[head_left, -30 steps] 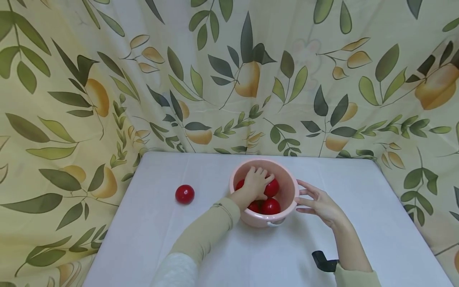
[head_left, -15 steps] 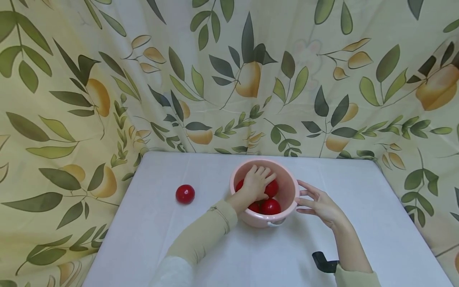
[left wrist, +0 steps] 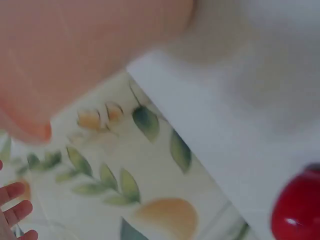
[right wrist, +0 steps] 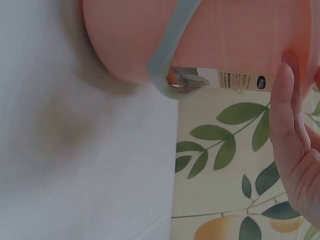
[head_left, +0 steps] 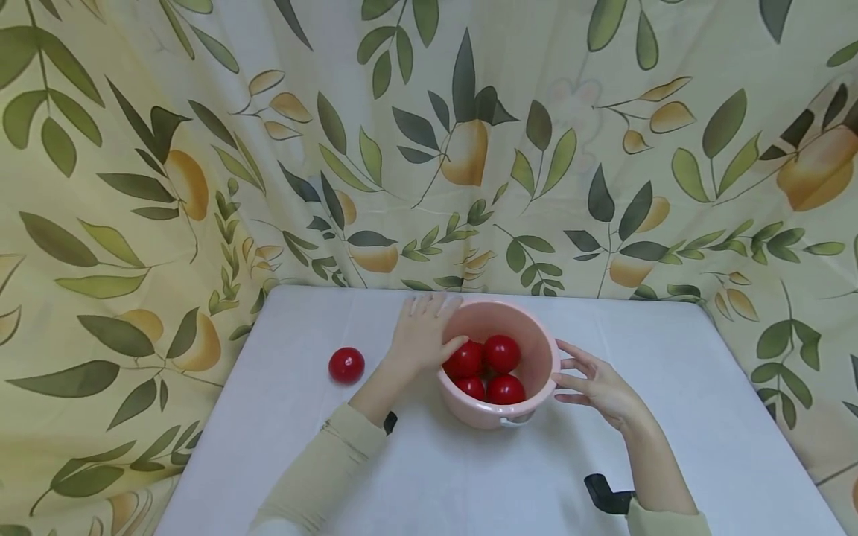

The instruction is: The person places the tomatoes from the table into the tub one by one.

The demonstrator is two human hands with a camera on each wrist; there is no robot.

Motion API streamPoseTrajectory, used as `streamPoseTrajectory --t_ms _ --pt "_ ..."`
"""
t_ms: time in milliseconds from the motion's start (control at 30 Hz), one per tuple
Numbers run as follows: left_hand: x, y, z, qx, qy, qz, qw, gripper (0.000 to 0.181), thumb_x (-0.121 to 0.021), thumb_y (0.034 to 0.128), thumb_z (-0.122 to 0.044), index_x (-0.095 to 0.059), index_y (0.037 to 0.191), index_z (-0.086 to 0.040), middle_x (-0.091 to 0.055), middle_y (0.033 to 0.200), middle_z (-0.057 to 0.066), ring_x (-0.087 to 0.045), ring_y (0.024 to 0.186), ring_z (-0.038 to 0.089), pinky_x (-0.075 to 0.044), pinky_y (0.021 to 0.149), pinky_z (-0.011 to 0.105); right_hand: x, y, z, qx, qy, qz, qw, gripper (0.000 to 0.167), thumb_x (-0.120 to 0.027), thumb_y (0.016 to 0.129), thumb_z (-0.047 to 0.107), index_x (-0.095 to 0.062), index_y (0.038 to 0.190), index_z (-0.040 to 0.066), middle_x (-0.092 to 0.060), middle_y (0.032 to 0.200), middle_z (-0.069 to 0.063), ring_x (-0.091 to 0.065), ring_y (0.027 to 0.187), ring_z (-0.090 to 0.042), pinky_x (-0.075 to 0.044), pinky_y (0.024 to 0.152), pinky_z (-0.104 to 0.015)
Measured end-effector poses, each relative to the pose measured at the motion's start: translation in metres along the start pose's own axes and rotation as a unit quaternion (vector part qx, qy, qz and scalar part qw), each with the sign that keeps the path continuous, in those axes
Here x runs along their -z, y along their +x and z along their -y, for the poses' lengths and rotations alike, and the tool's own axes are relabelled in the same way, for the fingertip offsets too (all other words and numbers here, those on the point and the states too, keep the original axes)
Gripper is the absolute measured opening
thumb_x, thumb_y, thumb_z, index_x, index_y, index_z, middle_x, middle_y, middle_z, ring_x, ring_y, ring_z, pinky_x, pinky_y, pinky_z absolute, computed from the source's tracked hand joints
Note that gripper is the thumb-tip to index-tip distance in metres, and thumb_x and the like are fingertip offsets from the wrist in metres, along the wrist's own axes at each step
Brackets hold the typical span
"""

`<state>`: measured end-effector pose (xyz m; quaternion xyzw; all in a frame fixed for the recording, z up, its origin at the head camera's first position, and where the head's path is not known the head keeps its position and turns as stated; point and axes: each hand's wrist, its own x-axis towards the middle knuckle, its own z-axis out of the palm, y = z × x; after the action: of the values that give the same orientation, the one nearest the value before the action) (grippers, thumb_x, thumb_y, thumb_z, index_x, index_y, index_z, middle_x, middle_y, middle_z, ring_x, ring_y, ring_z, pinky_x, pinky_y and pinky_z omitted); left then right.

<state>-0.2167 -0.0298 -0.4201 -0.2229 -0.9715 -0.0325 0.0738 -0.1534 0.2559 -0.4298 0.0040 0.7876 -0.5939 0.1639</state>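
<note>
A pink bucket point(head_left: 539, 357) with a pale handle point(head_left: 516, 421) stands upright on the white table, with several shiny red tomato-like rounds point(head_left: 501, 353) inside. My left hand point(head_left: 418, 339) is over the bucket's left rim, fingers spread and holding nothing; its thumb reaches above the opening. Whether it touches the rim I cannot tell. Outstretched fingers point(left wrist: 17, 212) show at the lower left of the left wrist view. At the bucket's right side, my right hand point(head_left: 596, 387) rests its extended fingers against the wall. The right wrist view shows those fingers point(right wrist: 283, 100) flat on the pink surface.
One more red round point(head_left: 346, 365) lies on the white table point(head_left: 429, 476), left of the bucket. A leaf-and-fruit patterned curtain point(head_left: 415, 216) hangs behind the table's far edge. Black wrist pieces point(head_left: 606, 495) stick out near both sleeves.
My left hand has come up out of the bucket and moved left to its rim, baring the red rounds inside. The right hand stays at the bucket's side.
</note>
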Motion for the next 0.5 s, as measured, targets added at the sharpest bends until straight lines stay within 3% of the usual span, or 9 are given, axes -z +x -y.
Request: streamPoseTrajectory --t_ms 167,300,400,500 --pt "-0.003 -0.027 0.041 0.071 -0.052 -0.065 0.9940 0.067 -0.049 0.0855 -0.054 -0.034 0.140 -0.018 -0.038 0.140 0.011 -0.032 0.127 0.031 -0.022 0.106 0.053 0.000 0.000 0.000 -0.004 -0.003 -0.002 1.0000 0.070 -0.063 0.087 0.015 -0.023 0.144 0.006 -0.042 0.121 -0.029 -0.064 0.088 -0.018 -0.055 0.074 -0.039" --pt "-0.020 -0.053 0.074 0.114 -0.059 -0.105 0.9862 0.066 -0.052 0.0841 -0.053 -0.037 0.136 -0.014 -0.041 0.135 0.012 -0.035 0.122 0.032 -0.024 0.102 0.051 0.000 0.000 0.001 -0.008 -0.004 -0.005 0.9999 0.070 -0.063 0.086 0.016 -0.024 0.144 0.007 -0.042 0.121 -0.029 -0.064 0.089 -0.019 -0.055 0.074 -0.039" --pt "-0.037 -0.071 0.095 0.135 -0.054 -0.102 0.9841 0.069 -0.054 0.0824 -0.053 -0.035 0.136 -0.014 -0.042 0.134 0.012 -0.035 0.121 0.033 -0.023 0.101 0.051 0.000 0.001 0.002 -0.010 -0.006 -0.006 0.9999 0.070 -0.063 0.087 0.016 -0.024 0.144 0.007 -0.042 0.122 -0.028 -0.063 0.090 -0.018 -0.055 0.074 -0.038" --pt "-0.054 -0.086 0.111 0.159 -0.065 -0.077 0.9821 0.073 -0.057 0.0792 -0.052 -0.033 0.136 -0.014 -0.041 0.134 0.014 -0.033 0.121 0.033 -0.022 0.101 0.054 -0.001 0.001 0.003 -0.011 -0.008 -0.007 0.9999 0.071 -0.062 0.087 0.017 -0.023 0.144 0.007 -0.042 0.122 -0.028 -0.063 0.090 -0.018 -0.055 0.075 -0.038"
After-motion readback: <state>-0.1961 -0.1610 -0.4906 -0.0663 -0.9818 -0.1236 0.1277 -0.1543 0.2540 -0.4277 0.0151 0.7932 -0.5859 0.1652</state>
